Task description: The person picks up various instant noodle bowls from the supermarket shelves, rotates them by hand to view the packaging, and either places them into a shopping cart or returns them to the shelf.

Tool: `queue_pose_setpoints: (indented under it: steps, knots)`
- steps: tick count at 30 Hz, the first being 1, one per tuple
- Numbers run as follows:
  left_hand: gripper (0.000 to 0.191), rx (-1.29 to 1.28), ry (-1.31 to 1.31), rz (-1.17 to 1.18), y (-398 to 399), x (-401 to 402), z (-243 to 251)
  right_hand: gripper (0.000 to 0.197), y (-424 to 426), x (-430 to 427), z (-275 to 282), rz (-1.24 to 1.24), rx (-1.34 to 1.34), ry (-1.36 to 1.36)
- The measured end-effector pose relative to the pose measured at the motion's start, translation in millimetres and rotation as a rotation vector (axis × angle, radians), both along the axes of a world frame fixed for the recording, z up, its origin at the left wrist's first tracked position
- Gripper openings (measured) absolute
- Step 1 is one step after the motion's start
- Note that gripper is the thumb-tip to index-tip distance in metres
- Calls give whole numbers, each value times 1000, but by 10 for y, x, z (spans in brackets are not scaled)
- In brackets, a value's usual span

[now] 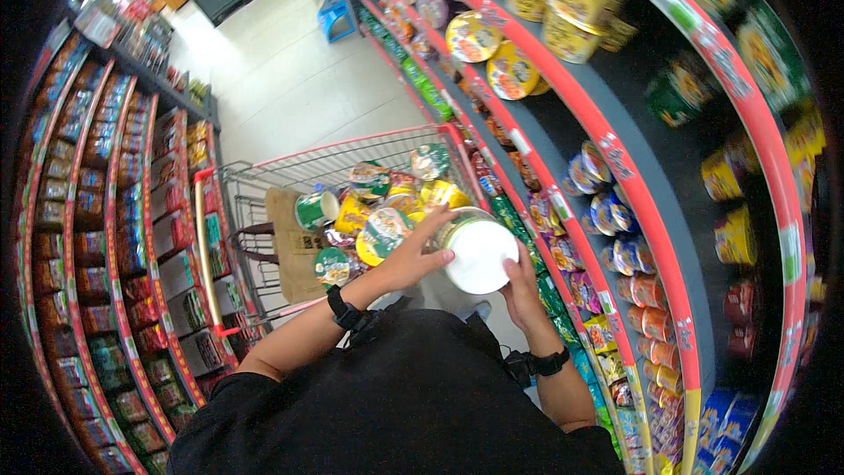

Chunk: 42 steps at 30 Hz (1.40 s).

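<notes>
Between my two hands is an instant noodle tub [482,256], tilted so that its plain white round end faces me. My left hand [417,252] lies along its left side, thumb on the near edge. The fingers of my right hand [523,284] wrap the right side, with the thumb on the white face. Just beyond the tub stands a wire shopping cart [349,145], holding several cup noodle tubs, among them a green and white one [386,232] and a yellow one [445,194].
A brown bag [285,270] with dark handles sits at the cart's left end. On the right, curved red-edged shelves [613,165] carry noodle tubs [573,20] and packets. Shelves of packaged goods [99,211] line the left. Pale tiled floor [290,72] stretches beyond the cart, past a blue rack [335,13].
</notes>
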<state>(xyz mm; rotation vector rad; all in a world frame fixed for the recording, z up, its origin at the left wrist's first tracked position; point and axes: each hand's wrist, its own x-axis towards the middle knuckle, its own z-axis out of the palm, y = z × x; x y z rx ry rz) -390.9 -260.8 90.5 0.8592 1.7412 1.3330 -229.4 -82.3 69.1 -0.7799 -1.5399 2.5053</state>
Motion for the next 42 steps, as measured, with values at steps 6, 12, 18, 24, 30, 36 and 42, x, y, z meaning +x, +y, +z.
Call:
queue_pose_setpoints:
  steps: [6,12,18,24,30,36,42]
  knots:
    - [80,-76,-372,66,-933,-304,-285,66,-596,-486,-319,168,-179,-161]
    - [64,-271,-658,331,-2015,-553,-1148,41,-1426,-1206,-621,553,271,-251]
    - [62,-267,-718,513,-2699,-694,-1324,43,-2063,-1749,-1076,845,544,-252]
    - [54,-359,-461,631,-3079,-671,-1462,59,-2397,-2072,-1032,984,501,-276]
    - [57,-402,-269,733,-3353,-529,-1907,61,-2170,-2109,-927,943,643,-259]
    - [45,-439,-176,689,-3431,-439,-2169,61,-1472,-2084,-1283,554,960,-254]
    - [31,-509,-108,723,-3271,-441,-2061,83,-761,-2070,-1793,433,1383,-273]
